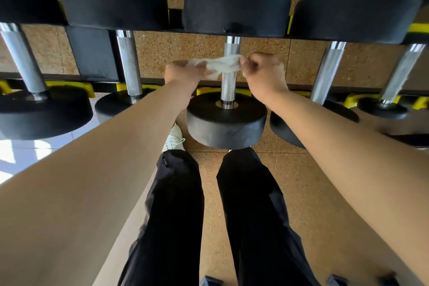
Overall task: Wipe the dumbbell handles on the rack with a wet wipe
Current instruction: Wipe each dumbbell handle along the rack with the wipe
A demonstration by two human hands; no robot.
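The left hand [183, 73] and right hand [263, 69] each pinch one end of the wet wipe [222, 65] with curled fingers [249, 62]. The wipe is stretched between them across the centre dumbbell's handle [228, 85], perhaps wrapped round it. Bare handle shows beyond and nearer than the fingers. Open gaps lie outward of each hand before the neighbouring handles [128, 62]. The dumbbells rest in yellow cradles [204, 91] on the rack [91, 53].
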